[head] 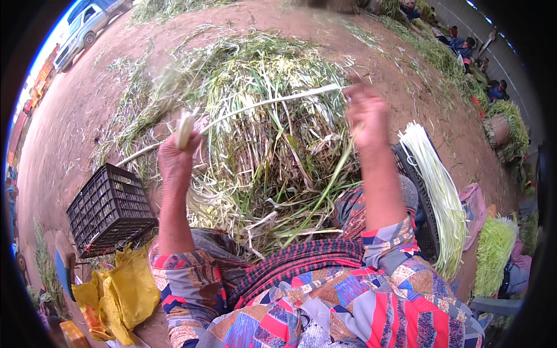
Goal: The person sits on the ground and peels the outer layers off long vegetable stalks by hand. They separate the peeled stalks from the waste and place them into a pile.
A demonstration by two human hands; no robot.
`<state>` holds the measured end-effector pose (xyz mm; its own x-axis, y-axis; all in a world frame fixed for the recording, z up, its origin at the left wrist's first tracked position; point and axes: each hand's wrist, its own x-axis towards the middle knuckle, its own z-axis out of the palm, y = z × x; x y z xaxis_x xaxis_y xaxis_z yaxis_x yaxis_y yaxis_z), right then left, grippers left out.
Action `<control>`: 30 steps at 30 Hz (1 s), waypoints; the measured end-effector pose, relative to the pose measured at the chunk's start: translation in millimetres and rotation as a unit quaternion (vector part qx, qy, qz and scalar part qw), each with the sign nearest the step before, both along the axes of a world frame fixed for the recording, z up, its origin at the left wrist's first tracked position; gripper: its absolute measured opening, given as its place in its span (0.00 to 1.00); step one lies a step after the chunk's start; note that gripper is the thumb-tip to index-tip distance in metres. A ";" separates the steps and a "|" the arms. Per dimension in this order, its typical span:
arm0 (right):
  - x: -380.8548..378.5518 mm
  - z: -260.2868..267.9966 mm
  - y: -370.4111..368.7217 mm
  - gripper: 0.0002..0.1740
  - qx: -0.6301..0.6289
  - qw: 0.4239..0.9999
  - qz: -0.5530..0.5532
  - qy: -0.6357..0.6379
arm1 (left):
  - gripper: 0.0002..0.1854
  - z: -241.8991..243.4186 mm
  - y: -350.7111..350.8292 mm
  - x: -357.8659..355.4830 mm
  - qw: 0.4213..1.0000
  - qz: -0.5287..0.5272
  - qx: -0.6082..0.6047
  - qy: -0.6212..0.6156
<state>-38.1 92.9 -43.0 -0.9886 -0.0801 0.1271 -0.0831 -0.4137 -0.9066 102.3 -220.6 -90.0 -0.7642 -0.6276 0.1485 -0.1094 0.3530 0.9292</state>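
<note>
My left hand (178, 150) is closed around a small bundle of pale stalks (186, 126), whose ends stick up above the fist. One long whitish stalk (274, 101) runs from near this fist up to the fingers of my right hand (367, 115), which is blurred. A green leafy strand (337, 172) hangs below the right hand down towards my lap. Between and beyond both hands lies a large heap of green and whitish long-leaved stalks (278, 139), with brown, dirty parts on the side nearest me.
A black plastic crate (111, 209) and a yellow sack (130, 291) are at left. Pale cleaned stalks (439, 195) lie across a dark crate (420, 204) at right. Farther off are a pickup truck (85, 32) and seated people (465, 48) beside green heaps.
</note>
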 end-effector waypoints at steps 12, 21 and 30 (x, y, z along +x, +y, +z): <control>19.7 -64.5 1.6 0.29 0.667 0.668 0.277 0.181 | 0.05 6.8 -21.5 10.8 0.997 0.078 0.002 0.001; 12.4 -63.2 -83.9 0.16 -0.148 0.915 0.266 -0.267 | 0.06 -9.4 16.0 4.1 0.986 -0.053 -0.115 -0.112; 25.5 -54.4 -101.3 0.10 0.068 0.960 0.269 -0.045 | 0.16 4.0 55.0 -16.1 0.983 -0.142 -0.078 -0.090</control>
<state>-12.6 -8.4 -97.4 -0.8062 -0.5917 -0.0050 0.1906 -0.2517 -0.9489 86.2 -165.6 -86.0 -0.9276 -0.3665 0.0724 -0.1437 0.5289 0.8364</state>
